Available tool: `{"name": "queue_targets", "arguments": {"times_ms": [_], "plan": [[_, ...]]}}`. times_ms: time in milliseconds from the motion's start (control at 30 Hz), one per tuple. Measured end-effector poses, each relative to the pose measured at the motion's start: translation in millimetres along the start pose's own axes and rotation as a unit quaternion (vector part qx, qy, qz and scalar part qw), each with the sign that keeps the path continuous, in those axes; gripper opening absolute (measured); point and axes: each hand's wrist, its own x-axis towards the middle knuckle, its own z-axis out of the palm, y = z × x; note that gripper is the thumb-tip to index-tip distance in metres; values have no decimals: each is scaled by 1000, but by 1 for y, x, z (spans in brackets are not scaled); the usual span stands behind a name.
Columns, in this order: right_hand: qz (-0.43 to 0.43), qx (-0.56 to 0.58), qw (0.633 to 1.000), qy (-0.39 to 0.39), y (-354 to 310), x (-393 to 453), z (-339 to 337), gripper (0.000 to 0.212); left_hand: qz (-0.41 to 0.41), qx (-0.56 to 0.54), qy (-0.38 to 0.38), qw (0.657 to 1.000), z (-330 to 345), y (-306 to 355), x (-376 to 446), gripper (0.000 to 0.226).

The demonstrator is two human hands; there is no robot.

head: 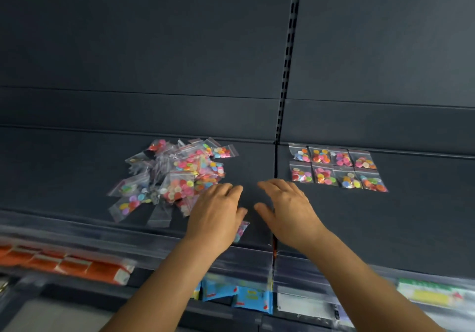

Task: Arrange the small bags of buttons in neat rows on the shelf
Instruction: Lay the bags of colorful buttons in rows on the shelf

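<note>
A loose pile of small clear bags of coloured buttons (pixel 177 177) lies on the dark shelf (pixel 411 216), left of centre. On the right, several button bags (pixel 338 166) lie flat in two neat rows near the back wall. My left hand (pixel 216 210) is palm down at the pile's right edge, fingers relaxed, its fingertips over the nearest bags. One single bag (pixel 241 230) pokes out from under that hand near the shelf's front. My right hand (pixel 285 207) hovers palm down beside it, fingers loosely spread and holding nothing.
A slotted upright (pixel 288 61) splits the dark back wall, and a seam continues across the shelf between pile and rows. Clear price rails (pixel 77 234) line the front edge. The shelf below holds orange packs (pixel 77 264), blue packets (pixel 241 295) and a green-yellow pack (pixel 431 293).
</note>
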Motion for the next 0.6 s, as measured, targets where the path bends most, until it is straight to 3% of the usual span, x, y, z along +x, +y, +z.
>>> {"name": "queue_targets", "arguments": {"times_ms": [233, 367, 600], "plan": [[37, 26, 997, -64, -34, 1, 27, 46, -3, -22, -23, 999, 4, -47, -23, 46], [76, 36, 994, -66, -46, 4, 34, 27, -9, -74, 0, 997, 7, -58, -26, 44], [147, 47, 987, -54, -52, 11, 36, 17, 3, -50, 16, 999, 14, -71, -17, 36]]}}
